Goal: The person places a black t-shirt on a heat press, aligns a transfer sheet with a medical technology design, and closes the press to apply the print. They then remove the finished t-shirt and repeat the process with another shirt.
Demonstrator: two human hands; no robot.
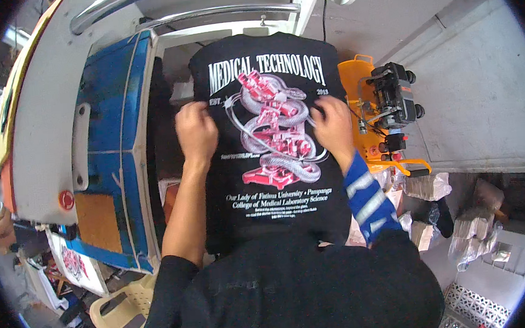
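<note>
A black T-shirt lies spread out in front of me, with white lettering and a pink and grey print of a coiled snake and microscopes. My left hand is at the shirt's left edge, its fingers curled in and closed at the cloth. Over the right side of the print, my right hand has bent fingers pointing inward; slight blur hides whether they pinch the fabric. A blue and white striped sleeve covers my right forearm. The shirt's lower part passes behind my own black shirt.
Left stands a machine with a blue panel and a red button. A cream plastic basket is below it. Metal bars cross the far side. An orange and black machine and plastic-wrapped bundles are at right.
</note>
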